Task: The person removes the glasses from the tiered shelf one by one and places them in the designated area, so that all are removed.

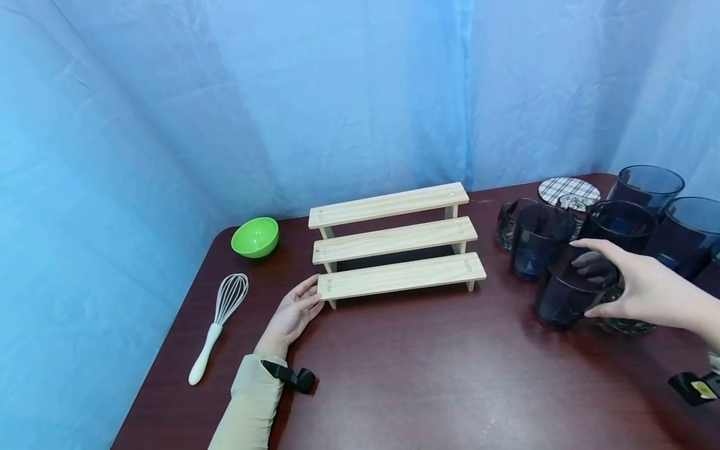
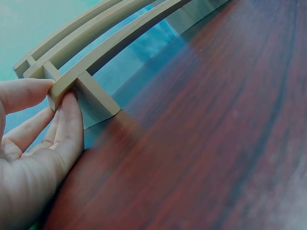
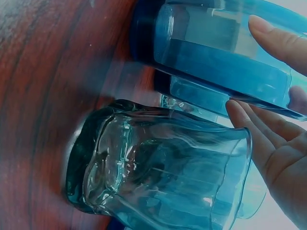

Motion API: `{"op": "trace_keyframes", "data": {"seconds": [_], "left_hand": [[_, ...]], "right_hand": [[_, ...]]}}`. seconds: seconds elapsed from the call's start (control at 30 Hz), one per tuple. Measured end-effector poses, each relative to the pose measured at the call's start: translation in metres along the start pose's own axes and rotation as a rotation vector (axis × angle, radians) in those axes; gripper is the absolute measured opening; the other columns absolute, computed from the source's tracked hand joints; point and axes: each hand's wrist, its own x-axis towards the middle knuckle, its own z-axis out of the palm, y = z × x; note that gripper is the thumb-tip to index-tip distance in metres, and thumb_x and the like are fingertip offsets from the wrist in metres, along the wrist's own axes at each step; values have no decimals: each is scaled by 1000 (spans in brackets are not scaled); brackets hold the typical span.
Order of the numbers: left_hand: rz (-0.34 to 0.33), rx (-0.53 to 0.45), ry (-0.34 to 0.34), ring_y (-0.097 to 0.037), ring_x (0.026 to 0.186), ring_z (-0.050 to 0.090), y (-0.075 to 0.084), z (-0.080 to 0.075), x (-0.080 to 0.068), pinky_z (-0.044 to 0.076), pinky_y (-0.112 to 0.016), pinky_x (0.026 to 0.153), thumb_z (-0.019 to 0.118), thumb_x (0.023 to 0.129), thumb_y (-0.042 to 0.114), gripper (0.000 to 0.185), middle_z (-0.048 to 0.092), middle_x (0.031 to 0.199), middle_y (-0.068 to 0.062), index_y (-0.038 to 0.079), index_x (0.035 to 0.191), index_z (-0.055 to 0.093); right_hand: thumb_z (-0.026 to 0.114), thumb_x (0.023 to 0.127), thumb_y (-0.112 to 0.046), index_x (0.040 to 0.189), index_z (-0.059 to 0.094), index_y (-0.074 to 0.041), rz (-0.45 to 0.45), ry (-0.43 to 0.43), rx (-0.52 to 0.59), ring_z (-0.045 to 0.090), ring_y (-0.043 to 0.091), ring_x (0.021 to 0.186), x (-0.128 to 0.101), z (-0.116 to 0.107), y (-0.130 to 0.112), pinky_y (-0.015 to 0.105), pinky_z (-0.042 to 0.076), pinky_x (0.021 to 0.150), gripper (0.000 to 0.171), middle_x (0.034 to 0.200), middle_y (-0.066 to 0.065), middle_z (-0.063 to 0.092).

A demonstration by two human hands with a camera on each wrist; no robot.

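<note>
A three-step pale wooden shelf (image 1: 397, 275) stands mid-table. My left hand (image 1: 309, 294) lies on the table at its left end, straight fingers touching the end of the lowest step (image 2: 64, 81), thumb (image 2: 24, 91) against its top edge. My right hand (image 1: 587, 278) grips a dark blue glass (image 1: 557, 300) at the right, thumb on the far side and fingers on the near side. The right wrist view shows that blue glass (image 3: 216, 62) between thumb and fingers (image 3: 259, 129). A ribbed clear glass (image 3: 163, 167) stands on the table just beside it.
Several more dark glasses (image 1: 619, 225) crowd the right side of the brown table (image 1: 422, 375), with a plaid coaster (image 1: 568, 189) behind them. A green bowl (image 1: 255, 237) and a white-handled whisk (image 1: 219, 325) lie at the left. Blue cloth hangs behind.
</note>
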Motion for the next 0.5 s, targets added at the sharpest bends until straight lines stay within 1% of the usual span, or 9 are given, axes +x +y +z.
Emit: {"op": "trace_keyframes", "data": {"seconds": [0.13,0.23,0.3,0.33,0.37,0.4,0.43,0.47,0.5], "left_hand": [[-1,-7,-2,-3,90,61,1,1,1,49,-18,78,40,93,-11,61,58,104,5,-1,149,18],[-9,-7,-6,-3,90,61,2,2,2,49,-18,78,39,94,-11,61,57,104,5,0,150,18],[-13,-9,-2,-4,90,61,3,3,3,49,-18,78,40,94,-11,61,58,104,4,0,150,19],[-12,-4,0,-3,90,61,4,3,3,49,-18,78,40,94,-11,61,58,104,4,0,150,19],[-13,9,0,-3,90,61,5,3,4,49,-18,78,41,94,-10,61,58,103,5,-1,149,18],[-14,17,5,-3,90,61,6,3,3,49,-18,79,41,94,-10,60,58,103,5,-1,149,19],[-13,39,5,-2,90,61,7,3,3,49,-18,80,42,94,-10,60,58,103,5,-2,149,19],[-15,53,21,-2,90,61,8,3,3,49,-19,80,42,94,-9,59,58,103,5,-1,149,21],[-16,77,33,-2,90,61,10,3,3,49,-19,81,43,94,-9,58,58,103,6,-1,148,23]], "right_hand": [[95,42,-25,140,34,-7,-4,-2,-2,64,26,82,0,-1,1,24,45,54,117,107,14,63],[95,43,-23,141,32,-6,-8,-11,-5,63,29,85,1,-2,2,24,46,55,117,109,16,63],[94,45,-23,143,30,-6,-4,-17,-3,63,31,86,1,-3,2,25,45,54,118,111,18,61],[94,45,-24,143,30,-6,-6,-12,-3,62,32,89,2,-3,1,27,46,55,118,112,19,61],[94,46,-24,144,30,-6,-5,-7,6,60,34,93,2,-4,0,32,48,58,118,115,20,59],[94,48,-24,144,30,-6,-4,8,23,58,32,102,2,-4,-1,32,50,66,117,119,22,56],[93,49,-23,144,32,-6,-4,37,50,55,26,111,2,-3,-4,30,50,73,114,123,22,54],[93,50,-20,143,34,-6,-10,79,87,50,19,119,2,-3,-7,26,49,81,111,126,21,51],[93,51,-15,142,36,-6,-23,131,125,44,11,125,2,-4,-12,21,45,91,107,130,16,49]]}}
